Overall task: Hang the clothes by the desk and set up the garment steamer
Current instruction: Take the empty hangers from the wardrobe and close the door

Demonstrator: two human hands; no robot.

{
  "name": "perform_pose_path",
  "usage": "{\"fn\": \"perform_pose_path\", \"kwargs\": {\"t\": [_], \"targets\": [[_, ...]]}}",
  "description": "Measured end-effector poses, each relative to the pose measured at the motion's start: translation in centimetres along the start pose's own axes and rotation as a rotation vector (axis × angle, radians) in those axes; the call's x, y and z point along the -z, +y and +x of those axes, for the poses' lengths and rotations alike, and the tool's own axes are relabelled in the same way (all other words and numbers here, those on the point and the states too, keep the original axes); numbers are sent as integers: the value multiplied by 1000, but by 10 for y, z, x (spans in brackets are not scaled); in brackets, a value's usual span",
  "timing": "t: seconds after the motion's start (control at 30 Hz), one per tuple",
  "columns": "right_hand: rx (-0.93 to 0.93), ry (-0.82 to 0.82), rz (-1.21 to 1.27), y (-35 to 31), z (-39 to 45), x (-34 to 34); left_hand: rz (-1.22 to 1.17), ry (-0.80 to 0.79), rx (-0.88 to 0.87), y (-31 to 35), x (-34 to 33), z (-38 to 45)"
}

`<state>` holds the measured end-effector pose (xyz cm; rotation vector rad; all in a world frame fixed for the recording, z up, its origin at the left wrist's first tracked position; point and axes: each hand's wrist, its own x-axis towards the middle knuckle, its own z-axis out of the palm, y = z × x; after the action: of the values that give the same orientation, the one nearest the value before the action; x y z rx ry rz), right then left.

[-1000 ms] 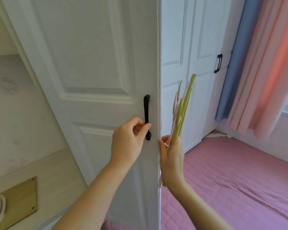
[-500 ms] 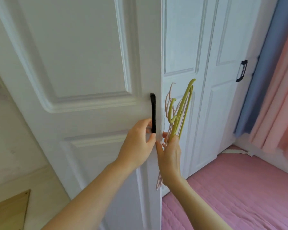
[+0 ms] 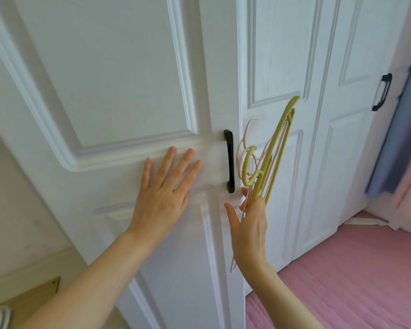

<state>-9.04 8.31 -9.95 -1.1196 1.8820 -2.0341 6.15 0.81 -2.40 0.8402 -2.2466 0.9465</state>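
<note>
My left hand (image 3: 163, 195) lies flat, fingers spread, on the white panelled wardrobe door (image 3: 109, 91) beside its black handle (image 3: 230, 161). My right hand (image 3: 248, 230) clasps green and pink plastic hangers (image 3: 268, 160), upright.

A white wardrobe door (image 3: 109, 96) fills the left and centre, with the left hand (image 3: 163, 198) spread flat on it, left of its black handle (image 3: 229, 161). Just right of the handle, the right hand (image 3: 248, 230) and its bundle of hangers (image 3: 268, 157) crowd the door's edge. Open room lies lower right, above the pink bedding (image 3: 356, 281).
</note>
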Motion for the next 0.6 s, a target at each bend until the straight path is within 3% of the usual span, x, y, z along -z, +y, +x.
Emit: {"fn": "perform_pose_path", "kwargs": {"t": [0.2,0.6], "targets": [[86,7,-94,3,7,-24,30,-37,37,-2,-13,10],[18,-26,-64,19,35,-65,147,-66,40,-16,-42,25]]}}
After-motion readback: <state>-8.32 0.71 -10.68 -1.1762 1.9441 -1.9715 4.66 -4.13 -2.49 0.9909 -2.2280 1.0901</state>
